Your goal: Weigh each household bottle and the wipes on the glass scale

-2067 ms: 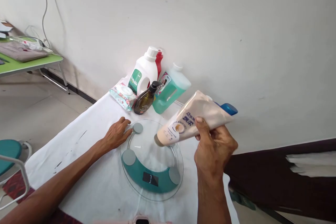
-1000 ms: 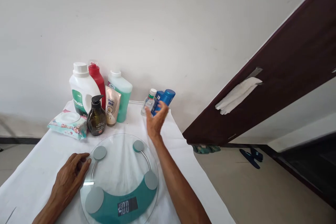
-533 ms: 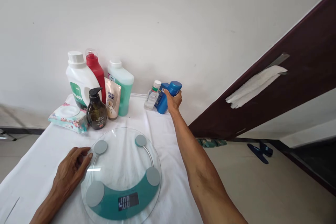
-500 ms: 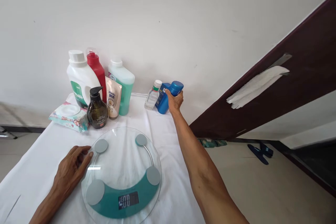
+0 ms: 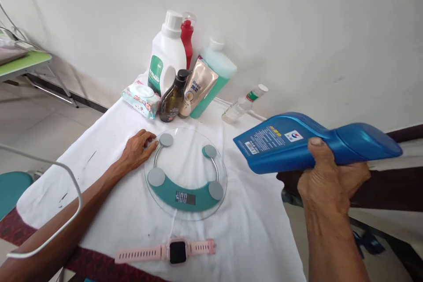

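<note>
My right hand (image 5: 325,176) grips a blue bottle (image 5: 280,143) by its narrow end. The bottle is raised off the table and tilted on its side, its printed back label and barcode facing me. To the left, my left hand (image 5: 137,149) rests on the white cloth with loosely bent, parted fingers, fingertips at the rim of a round glass bathroom scale (image 5: 190,191). A small display lights up on the scale's teal band, and nothing lies on the glass.
Behind the scale stand a white detergent bottle (image 5: 167,55), a red bottle (image 5: 187,44), a brown pump bottle (image 5: 172,99), a beige tube (image 5: 200,83), a green-liquid bottle (image 5: 220,70) and a wipes pack (image 5: 141,98). A clear bottle (image 5: 241,108) leans rightward in view. A pink watch (image 5: 177,252) lies in front.
My right hand has lifted the blue bottle from the back of the table and brought it nearer, tilting it sideways. The view has shifted, bringing in the watch. My left hand stays by the scale.
</note>
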Action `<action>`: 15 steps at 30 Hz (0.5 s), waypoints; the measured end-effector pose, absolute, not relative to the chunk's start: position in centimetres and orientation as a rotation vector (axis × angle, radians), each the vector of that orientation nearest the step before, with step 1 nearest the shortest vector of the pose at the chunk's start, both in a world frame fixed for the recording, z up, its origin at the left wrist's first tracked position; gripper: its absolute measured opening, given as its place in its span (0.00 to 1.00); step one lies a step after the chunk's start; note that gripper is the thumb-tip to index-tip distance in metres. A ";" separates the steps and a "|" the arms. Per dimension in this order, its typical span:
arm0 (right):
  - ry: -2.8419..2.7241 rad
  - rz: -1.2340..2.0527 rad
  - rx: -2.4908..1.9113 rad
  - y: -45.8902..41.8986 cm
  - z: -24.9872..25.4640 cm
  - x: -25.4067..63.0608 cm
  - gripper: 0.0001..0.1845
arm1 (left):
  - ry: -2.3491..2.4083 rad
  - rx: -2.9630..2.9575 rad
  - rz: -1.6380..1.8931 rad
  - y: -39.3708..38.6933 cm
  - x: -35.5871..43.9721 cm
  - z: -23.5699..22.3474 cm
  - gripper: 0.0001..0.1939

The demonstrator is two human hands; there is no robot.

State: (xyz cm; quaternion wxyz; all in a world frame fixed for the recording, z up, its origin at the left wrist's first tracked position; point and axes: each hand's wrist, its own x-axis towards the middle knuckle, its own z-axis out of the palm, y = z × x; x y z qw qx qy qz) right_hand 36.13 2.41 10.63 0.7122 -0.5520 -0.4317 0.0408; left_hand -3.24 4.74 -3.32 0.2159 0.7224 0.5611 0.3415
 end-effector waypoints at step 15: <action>-1.222 0.518 -1.163 -1.0 7.4 22.5 0.21 | 1.548 2.016 0.925 4.5 -3.7 -2.5 0.16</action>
